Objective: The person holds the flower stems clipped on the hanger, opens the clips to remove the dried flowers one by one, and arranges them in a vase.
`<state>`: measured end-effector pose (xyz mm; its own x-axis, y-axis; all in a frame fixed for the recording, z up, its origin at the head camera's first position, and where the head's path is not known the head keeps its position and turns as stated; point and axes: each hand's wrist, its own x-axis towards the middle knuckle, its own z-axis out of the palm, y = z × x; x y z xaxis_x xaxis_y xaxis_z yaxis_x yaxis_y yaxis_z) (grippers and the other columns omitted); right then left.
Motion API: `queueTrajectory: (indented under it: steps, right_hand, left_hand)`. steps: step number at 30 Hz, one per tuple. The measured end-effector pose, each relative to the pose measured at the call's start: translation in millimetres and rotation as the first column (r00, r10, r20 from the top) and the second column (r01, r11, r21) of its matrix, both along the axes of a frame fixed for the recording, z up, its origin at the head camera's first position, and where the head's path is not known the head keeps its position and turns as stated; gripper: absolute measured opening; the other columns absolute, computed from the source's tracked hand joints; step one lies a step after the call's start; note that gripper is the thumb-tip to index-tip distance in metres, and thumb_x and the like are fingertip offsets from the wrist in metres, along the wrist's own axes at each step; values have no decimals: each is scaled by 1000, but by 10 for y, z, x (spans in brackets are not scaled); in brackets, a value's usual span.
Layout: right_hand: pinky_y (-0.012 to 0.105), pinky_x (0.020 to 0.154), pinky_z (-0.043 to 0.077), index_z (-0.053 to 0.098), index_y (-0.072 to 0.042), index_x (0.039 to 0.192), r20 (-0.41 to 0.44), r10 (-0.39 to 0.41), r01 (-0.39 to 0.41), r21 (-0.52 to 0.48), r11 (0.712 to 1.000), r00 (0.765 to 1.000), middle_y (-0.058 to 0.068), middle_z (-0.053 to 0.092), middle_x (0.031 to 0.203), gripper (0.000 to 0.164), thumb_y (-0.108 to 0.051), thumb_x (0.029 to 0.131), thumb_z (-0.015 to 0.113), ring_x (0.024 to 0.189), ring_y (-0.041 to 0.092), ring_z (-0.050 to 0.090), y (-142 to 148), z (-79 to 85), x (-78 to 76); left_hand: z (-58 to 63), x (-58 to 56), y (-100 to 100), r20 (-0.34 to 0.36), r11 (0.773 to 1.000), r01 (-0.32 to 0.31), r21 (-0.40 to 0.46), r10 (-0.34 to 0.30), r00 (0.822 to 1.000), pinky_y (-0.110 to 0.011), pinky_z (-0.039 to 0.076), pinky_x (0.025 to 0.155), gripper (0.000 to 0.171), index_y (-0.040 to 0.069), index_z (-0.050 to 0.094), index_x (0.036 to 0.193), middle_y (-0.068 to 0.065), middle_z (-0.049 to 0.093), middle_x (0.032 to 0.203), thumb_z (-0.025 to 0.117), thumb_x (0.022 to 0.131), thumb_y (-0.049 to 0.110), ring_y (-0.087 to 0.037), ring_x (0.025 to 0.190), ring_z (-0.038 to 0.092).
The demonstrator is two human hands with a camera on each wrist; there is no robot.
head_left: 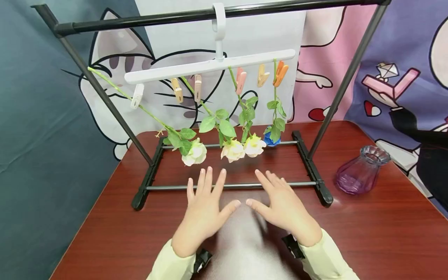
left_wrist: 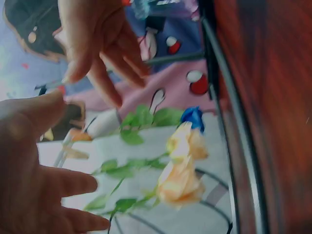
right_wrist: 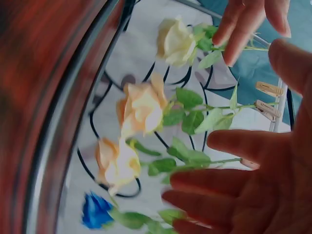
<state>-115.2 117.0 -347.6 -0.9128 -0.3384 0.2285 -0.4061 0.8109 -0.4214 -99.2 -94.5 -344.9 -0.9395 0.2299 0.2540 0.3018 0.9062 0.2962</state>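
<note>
We see a see-through purple vase (head_left: 358,173) on the table (head_left: 385,237). White, creamy and blue roses (head_left: 232,151) hang head-down; our left hand (head_left: 203,212) and right hand (head_left: 285,206) have straight fingers.

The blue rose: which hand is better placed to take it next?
Probably the right hand: it holds nothing, and the blue rose hangs at the row's right end, nearer it than the left hand.

Long, pale yellow sleeves (head_left: 171,263) with glossy black wrist straps (head_left: 293,246)
</note>
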Motion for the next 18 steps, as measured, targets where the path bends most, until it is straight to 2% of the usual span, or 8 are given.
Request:
queueTrajectory:
  steps: [4, 8, 10, 13, 15, 16, 17, 18]
  right_hand:
    - [45, 92, 44, 55, -2, 126, -65, 44, -52, -131, 990, 997, 12, 60, 122, 55, -35, 83, 65, 112, 28, 57, -8, -10, -31]
    - [40, 82, 49, 63, -4, 114, -114, 35, -55, -175, 983, 993, 9, 66, 110, 40, -29, 83, 66, 92, 22, 64, -20, -34, -39]
    - [39, 78, 50, 65, -4, 111, -130, 31, -55, -189, 980, 991, 8, 67, 107, 36, -27, 83, 67, 84, 19, 65, -26, -44, -41]
    - [38, 75, 50, 66, -4, 109, -137, 26, -53, -196, 979, 990, 8, 68, 105, 33, -25, 83, 67, 78, 16, 64, -29, -54, -39]
    - [38, 74, 50, 66, -4, 108, -134, 25, -52, -196, 979, 991, 8, 68, 104, 33, -25, 83, 67, 75, 16, 63, -30, -58, -33]
    - [37, 73, 50, 66, -3, 108, -129, 24, -50, -197, 979, 991, 8, 68, 104, 33, -25, 83, 67, 72, 15, 63, -30, -59, -30]
    - [37, 72, 51, 67, -3, 108, -128, 23, -47, -195, 980, 992, 8, 68, 104, 33, -25, 83, 67, 71, 14, 63, -31, -62, -28]
    - [36, 72, 51, 67, -3, 107, -126, 23, -48, -195, 980, 992, 8, 68, 103, 32, -25, 83, 67, 70, 14, 62, -33, -64, -27]
  left_hand:
    - [138, -78, -177, -168, 985, 6, 174, 23, 985, -52, 27, 106, 67, 6, 41, 139, -21, 39, 141, 60, 85, 43, -36, 132, 34]
    - [250, -243, -421, -355, 924, 20, 382, 127, 926, -42, 44, 92, 39, 1, 61, 117, -17, 61, 115, 65, 84, 21, -30, 108, 57]
    - [278, -358, -542, -380, 863, 3, 505, 219, 899, -32, 48, 80, 24, 1, 67, 105, -14, 67, 99, 64, 84, 13, -21, 90, 62]
    - [308, -501, -683, -324, 723, -42, 690, 360, 875, -21, 42, 62, 11, 2, 69, 92, -6, 65, 77, 61, 85, 7, -10, 66, 54]
    - [318, -550, -714, -276, 630, -62, 774, 424, 862, -17, 36, 54, 9, 1, 69, 86, -2, 60, 67, 61, 85, 5, -5, 57, 46]
    - [320, -564, -706, -265, 601, -63, 797, 441, 858, -16, 35, 51, 9, 0, 68, 84, -1, 57, 64, 61, 85, 5, -3, 53, 44]
    - [326, -564, -682, -263, 593, -64, 803, 448, 854, -16, 34, 50, 9, 1, 68, 83, 0, 56, 62, 61, 85, 5, -2, 51, 44]
    - [325, -568, -647, -268, 597, -64, 800, 450, 852, -15, 34, 48, 9, 1, 68, 82, 0, 56, 60, 61, 85, 6, -1, 50, 43]
